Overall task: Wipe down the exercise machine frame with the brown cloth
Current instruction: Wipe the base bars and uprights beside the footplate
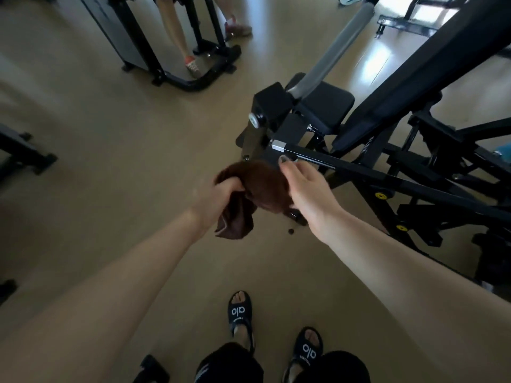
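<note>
A: A tan gym floor (116,150) is shown, with a black machine base (199,76) at the far left, beside which the legs of another person (179,37) are seen.

B: And the task's things?

A: The exercise machine frame (373,175) is seen at the right, black, with a long bar running from centre to the right edge. A padded seat (326,106) and a grey padded roller (340,51) are shown beyond it. The brown cloth (260,186) is held bunched at the near end of the frame, just below a black end bracket (254,136); one corner is left hanging down.

B: How are the hands placed?

A: The left hand (221,197) is closed round the left part of the cloth, the fingers curled into the fabric. The right hand (307,189) is laid against the cloth's right side, the fingers fairly straight and close together, the tips reaching up by a round knob (287,159) on the bar. Whether cloth is pinched beneath this hand cannot be told.

B: Anything nearer?

A: Two feet in black slides (240,313) are seen on the floor below.
</note>
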`<state>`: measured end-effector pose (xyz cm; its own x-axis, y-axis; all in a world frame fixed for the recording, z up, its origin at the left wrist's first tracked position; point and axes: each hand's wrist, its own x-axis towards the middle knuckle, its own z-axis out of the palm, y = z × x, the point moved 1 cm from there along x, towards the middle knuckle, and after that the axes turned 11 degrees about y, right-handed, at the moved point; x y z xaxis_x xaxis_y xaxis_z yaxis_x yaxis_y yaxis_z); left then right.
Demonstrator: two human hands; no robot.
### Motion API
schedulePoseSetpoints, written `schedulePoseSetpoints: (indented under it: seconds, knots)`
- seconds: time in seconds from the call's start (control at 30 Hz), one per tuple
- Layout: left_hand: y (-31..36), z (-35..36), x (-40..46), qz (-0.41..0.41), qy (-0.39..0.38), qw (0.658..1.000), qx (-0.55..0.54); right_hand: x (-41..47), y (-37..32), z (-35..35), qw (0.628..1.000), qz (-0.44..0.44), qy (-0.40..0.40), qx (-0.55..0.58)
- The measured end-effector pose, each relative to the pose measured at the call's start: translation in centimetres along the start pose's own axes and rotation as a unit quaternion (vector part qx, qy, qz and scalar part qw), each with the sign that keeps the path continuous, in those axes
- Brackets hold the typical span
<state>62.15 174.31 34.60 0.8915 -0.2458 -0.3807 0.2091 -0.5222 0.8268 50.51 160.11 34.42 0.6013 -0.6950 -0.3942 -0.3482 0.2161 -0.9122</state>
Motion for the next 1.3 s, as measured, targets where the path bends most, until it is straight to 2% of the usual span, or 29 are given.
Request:
schedulePoseSetpoints:
  seconds: [0.13,0.23,0.4,0.5,0.63,0.7,0.77,0.93,1.1,1.3]
  knots:
    - [2.0,-4.3,2.4,0.002,0.038,0.998,-0.057,0.3,-3.7,1.4,0.987,-0.089,0.131,0.035]
    - [4.6,-5.6,5.6,0.075,0.038,0.996,-0.043,1.6,-6.6,2.7,0.963,-0.168,0.203,0.060]
    - [8.9,-3.6,12.4,0.156,0.011,0.987,-0.022,4.9,-8.8,6.8,0.943,-0.181,0.278,0.032]
    - [10.4,-0.6,14.9,0.157,-0.073,0.983,-0.056,6.6,-9.0,9.6,0.915,-0.160,0.371,-0.011]
    - [10.6,2.2,14.5,0.209,-0.277,0.938,0.002,8.0,-8.1,11.3,0.846,-0.158,0.508,-0.031]
    - [10.1,2.4,14.3,0.164,-0.327,0.929,-0.055,8.5,-7.7,11.6,0.820,-0.167,0.543,-0.062]
    - [9.7,2.8,14.5,0.121,-0.328,0.929,-0.119,8.8,-7.5,11.8,0.791,-0.179,0.578,-0.089]
    - [7.7,4.3,14.7,0.140,-0.255,0.948,-0.130,9.2,-7.4,12.1,0.754,-0.201,0.612,-0.131]
    - [6.1,5.5,17.6,0.154,-0.235,0.956,-0.081,9.3,-7.4,12.1,0.734,-0.212,0.626,-0.155]
    - [4.9,6.8,21.0,0.069,-0.206,0.976,0.024,9.2,-7.7,12.0,0.735,-0.223,0.618,-0.169]
